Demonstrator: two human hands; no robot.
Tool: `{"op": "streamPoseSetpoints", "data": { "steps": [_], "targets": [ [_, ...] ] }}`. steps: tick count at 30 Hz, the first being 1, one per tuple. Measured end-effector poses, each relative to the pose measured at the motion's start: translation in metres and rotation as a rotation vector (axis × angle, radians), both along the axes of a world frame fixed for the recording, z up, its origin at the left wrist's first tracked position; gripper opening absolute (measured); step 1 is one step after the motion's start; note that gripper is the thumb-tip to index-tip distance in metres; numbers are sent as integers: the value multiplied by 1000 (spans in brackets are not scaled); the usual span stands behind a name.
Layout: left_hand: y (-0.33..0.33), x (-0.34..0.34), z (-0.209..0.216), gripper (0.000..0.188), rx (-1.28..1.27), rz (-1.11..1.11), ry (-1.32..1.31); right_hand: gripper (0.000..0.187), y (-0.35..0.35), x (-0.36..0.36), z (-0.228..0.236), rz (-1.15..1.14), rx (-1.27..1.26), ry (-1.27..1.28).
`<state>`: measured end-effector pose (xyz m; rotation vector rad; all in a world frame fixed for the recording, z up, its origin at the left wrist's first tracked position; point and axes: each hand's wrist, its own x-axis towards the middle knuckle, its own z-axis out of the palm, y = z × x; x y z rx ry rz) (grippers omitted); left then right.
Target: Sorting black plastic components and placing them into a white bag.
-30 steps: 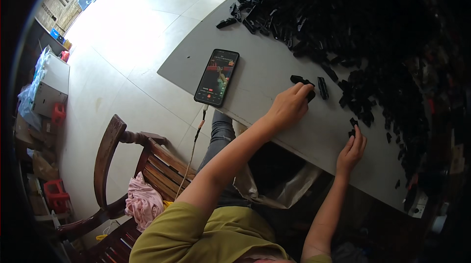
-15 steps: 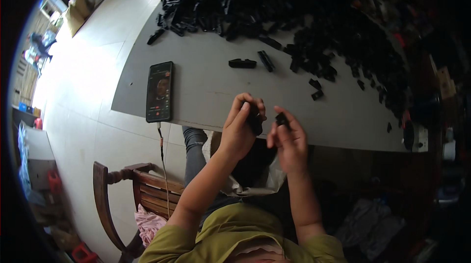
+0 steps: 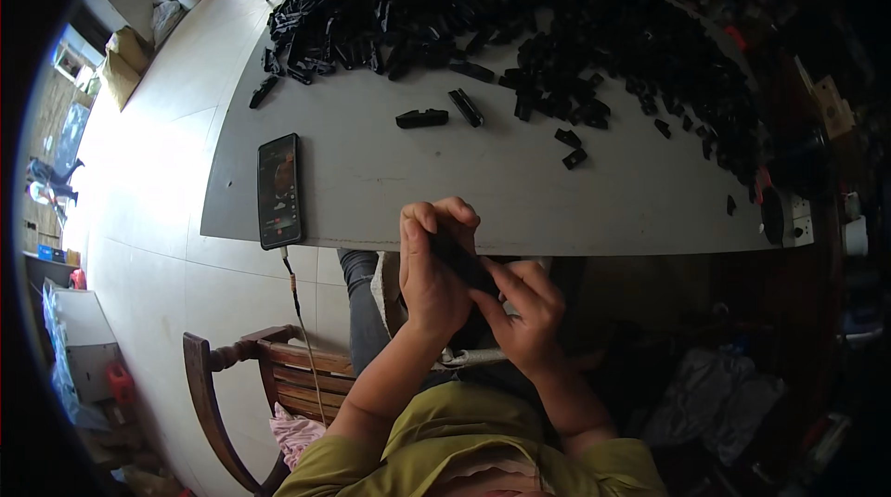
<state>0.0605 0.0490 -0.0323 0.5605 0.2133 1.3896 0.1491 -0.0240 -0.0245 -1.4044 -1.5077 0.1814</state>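
Note:
Just off the near edge of the table, my left hand (image 3: 429, 279) is closed around a long black plastic part (image 3: 455, 258), which slants down to the right. My right hand (image 3: 529, 316) pinches at the lower right end of this part, thumb and fingers pressed together. The small black piece seen earlier in the right hand cannot be made out among the fingers. On the grey table (image 3: 353, 205) beyond my hands lie two loose long black parts (image 3: 422, 118), with two small black pieces (image 3: 574, 159) to their right.
A big heap of black parts (image 3: 371, 28) covers the table's far side, with smaller pieces (image 3: 594, 112) spreading right. A phone (image 3: 278, 191) lies at the left edge, its cable (image 3: 293, 288) hanging past a wooden chair (image 3: 306, 372). A pale bag (image 3: 385, 288) sits below my hands.
My right hand has moved in to meet the long black part in my left hand; before, they were apart. Both hands sit lower, and the view has shifted, showing more floor.

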Motion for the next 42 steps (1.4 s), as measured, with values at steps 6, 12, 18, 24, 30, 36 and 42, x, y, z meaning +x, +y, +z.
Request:
{"op": "streamPoseSetpoints", "data": {
  "steps": [6,12,18,24,30,36,42],
  "targets": [
    [-6,5,0,27,62,-28,-11,35,-7,-8,-3,-51,-23,81],
    [-19,5,4,22,95,-20,63,43,3,-17,-7,-129,57,76],
    [45,-23,-5,24,160,143,610,29,33,54,-16,-180,-58,-44],
    [154,-37,-27,28,706,803,1588,33,84,125,-57,-392,-219,-469],
    [150,-32,-24,28,610,403,2011,32,70,124,-63,-294,-281,-385],
    [91,-29,-18,26,700,132,1667,27,56,86,-33,38,-359,874],
    [29,-7,-11,31,526,73,1169,26,62,27,-33,-110,-94,493]
  ]
}}
